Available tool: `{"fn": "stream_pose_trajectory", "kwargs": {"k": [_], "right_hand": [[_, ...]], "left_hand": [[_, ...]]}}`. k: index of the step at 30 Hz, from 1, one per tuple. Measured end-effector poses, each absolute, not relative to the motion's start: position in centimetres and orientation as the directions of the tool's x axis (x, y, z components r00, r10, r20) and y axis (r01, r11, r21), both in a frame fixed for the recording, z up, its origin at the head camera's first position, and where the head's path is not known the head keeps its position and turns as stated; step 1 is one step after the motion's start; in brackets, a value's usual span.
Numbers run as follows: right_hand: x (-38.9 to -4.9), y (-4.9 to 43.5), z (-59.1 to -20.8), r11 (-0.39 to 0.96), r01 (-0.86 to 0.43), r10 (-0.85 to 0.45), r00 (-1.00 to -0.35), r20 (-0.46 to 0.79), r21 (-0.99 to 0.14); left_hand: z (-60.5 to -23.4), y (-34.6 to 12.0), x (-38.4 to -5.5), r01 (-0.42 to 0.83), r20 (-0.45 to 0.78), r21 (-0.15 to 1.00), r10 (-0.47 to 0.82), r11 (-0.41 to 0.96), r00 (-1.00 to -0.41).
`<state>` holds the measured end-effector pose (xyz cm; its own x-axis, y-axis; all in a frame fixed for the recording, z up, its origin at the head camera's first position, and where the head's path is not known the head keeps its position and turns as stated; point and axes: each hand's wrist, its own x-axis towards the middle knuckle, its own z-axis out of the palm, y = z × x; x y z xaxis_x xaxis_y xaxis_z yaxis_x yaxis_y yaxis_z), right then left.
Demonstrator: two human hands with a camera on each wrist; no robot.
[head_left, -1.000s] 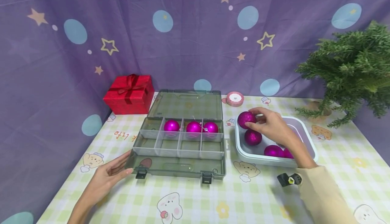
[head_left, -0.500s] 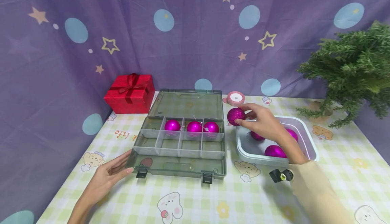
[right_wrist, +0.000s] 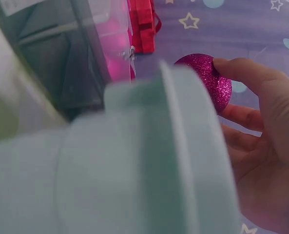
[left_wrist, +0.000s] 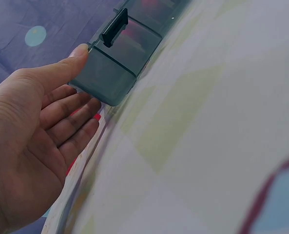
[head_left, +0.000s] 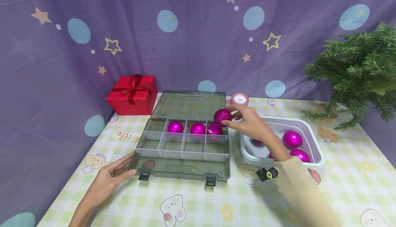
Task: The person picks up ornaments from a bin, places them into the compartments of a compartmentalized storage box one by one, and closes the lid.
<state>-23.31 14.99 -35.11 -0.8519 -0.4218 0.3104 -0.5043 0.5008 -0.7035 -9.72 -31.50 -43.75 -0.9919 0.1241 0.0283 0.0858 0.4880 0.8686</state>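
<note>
My right hand (head_left: 249, 122) pinches a glittery magenta Christmas bauble (head_left: 222, 117) between thumb and fingers, over the back right of the divided box. The right wrist view also shows the glittery bauble (right_wrist: 207, 80) at the fingertips. The smoky grey plastic compartment box (head_left: 173, 171) lies with its lid folded back. Three shiny magenta baubles sit in its back row, one of them a smooth bauble (head_left: 175, 127) in the second compartment from the left. My left hand (head_left: 106, 180) rests at the box's front left corner (left_wrist: 107, 87), thumb on its upper edge and fingers loosely extended along the side.
A pale blue tub (head_left: 318, 155) with several magenta baubles stands on the right. Behind it rises a small artificial tree (head_left: 362, 72). A red gift box (head_left: 133, 96) sits at the back left, and a pink ribbon roll (head_left: 239, 99) lies behind the compartment box.
My right hand has carried the glittery bauble leftward from the tub to over the back right of the compartment box. The left hand has stayed at the box corner.
</note>
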Motion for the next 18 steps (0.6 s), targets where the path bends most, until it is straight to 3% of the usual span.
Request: {"fn": "stream_pose_trajectory", "kwargs": {"k": [18], "right_hand": [[-25.0,9.2,-34.8,0.425,-0.522,-0.491,-0.819,0.297,-0.739]], "left_hand": [[-43.5,-31.5,-9.7,0.09,0.032,0.875,0.129,0.475,-0.991]]}}
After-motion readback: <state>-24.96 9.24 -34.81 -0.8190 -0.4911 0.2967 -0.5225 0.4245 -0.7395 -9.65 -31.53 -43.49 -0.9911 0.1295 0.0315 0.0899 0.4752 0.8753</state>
